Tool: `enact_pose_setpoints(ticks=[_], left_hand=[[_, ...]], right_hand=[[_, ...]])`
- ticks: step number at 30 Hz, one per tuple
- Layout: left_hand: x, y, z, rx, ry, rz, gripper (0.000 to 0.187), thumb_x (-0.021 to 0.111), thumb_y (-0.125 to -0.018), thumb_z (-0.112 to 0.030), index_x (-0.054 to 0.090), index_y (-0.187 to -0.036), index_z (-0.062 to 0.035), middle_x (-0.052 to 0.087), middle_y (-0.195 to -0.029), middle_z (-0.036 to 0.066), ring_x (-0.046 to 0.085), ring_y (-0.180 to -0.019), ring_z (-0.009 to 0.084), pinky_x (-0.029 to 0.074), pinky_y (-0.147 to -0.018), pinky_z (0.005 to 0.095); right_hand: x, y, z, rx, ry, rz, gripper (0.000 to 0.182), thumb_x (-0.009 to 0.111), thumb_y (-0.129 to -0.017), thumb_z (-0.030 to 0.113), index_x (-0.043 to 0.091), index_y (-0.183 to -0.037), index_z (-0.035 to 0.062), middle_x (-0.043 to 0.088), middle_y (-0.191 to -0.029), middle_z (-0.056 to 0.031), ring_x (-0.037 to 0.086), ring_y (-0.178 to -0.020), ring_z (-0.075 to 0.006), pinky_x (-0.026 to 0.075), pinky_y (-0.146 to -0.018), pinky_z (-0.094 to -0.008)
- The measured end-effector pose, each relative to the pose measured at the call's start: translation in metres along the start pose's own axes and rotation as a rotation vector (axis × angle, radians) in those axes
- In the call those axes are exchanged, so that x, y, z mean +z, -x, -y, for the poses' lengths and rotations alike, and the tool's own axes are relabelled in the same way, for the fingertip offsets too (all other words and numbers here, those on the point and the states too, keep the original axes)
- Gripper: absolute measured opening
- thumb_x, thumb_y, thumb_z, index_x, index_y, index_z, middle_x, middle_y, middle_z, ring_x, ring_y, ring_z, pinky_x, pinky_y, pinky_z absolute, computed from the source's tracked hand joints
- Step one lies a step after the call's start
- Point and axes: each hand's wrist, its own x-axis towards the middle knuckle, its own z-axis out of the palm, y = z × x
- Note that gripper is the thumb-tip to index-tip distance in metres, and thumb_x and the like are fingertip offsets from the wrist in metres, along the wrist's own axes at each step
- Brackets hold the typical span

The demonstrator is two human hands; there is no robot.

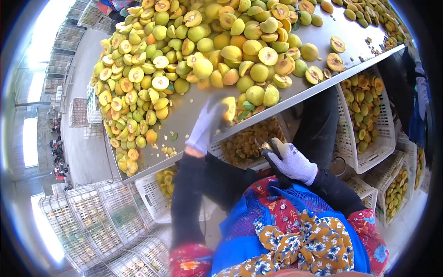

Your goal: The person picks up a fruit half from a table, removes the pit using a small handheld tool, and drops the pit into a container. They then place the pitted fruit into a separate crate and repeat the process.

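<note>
My left hand (pixel 208 123), in a pale glove with dark fingers, is smeared by motion over the near side of the metal table (pixel 184 107). A blurred yellow-orange piece of stone fruit (pixel 229 109) is right at its fingertips; I cannot tell whether they grip it. Below the table edge, my right hand (pixel 291 159), gloved alike, is closed around a small hand tool (pixel 264 144), mostly hidden by the fingers. Under it stands a crate (pixel 282 127) of brownish fruit pieces. A large heap of yellow-green stone fruit (pixel 203 68), many halved, covers much of the table.
A white crate (pixel 344 131) of halved fruit stands under the table at right, with another filled crate (pixel 386 177) beyond. A white crate (pixel 146 199) is at lower left, beside stacked crates (pixel 99 221). A person in dark clothing (pixel 408 87) is at far right.
</note>
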Motion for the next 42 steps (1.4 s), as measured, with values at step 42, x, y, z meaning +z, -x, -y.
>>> enact_pose_setpoints(ticks=[42], left_hand=[[0.115, 0.098, 0.038, 0.255, 0.354, -0.374, 0.048, 0.042, -0.103, -0.044, 0.046, -0.130, -0.0040, 0.058, -0.121, 0.018, 0.062, -0.105, 0.0312, 0.053, -0.091, 0.0454]], right_hand=[[0.042, 0.023, 0.023, -0.240, 0.198, -0.035, 0.030, 0.053, -0.098, 0.019, 0.054, -0.116, -0.0049, 0.055, -0.094, -0.0241, 0.060, -0.070, -0.0376, 0.046, -0.056, -0.0464]])
